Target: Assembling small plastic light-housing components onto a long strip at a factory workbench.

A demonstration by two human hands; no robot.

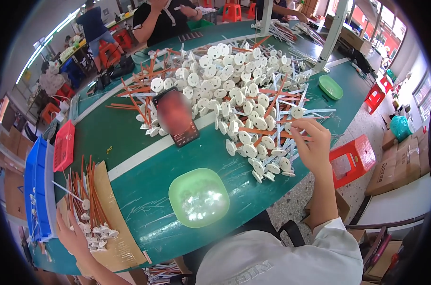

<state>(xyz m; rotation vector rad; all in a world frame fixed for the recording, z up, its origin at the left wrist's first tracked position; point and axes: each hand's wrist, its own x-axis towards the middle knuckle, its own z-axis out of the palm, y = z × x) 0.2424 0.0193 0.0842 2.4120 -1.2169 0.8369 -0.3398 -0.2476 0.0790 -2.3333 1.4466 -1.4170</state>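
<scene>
Right hand (315, 142) at a round white plastic disc (287, 127), right side of the heap (239, 88) on the green desk (144, 190); whether gripping, unclear. Left hand (73, 237): fingers spread, holding nothing apparent. Slow lifting should limit tangling.

The table (139, 204) has a scratched green top, crossed by a pale band (144, 157) ahead of and between the hands. Beside the left hand (75, 237), a cardboard sheet (125, 240) lies flat, bearing a bunch (94, 204) of orange strips and white parts. Farther ahead of that hand sits a red basket (63, 147). Between the hands stands a green bowl (199, 197), with a phone (177, 118) beyond it. A pile (228, 85) of white discs and strips reaches the right hand (314, 145); another green bowl (331, 87) sits beyond that hand.
</scene>
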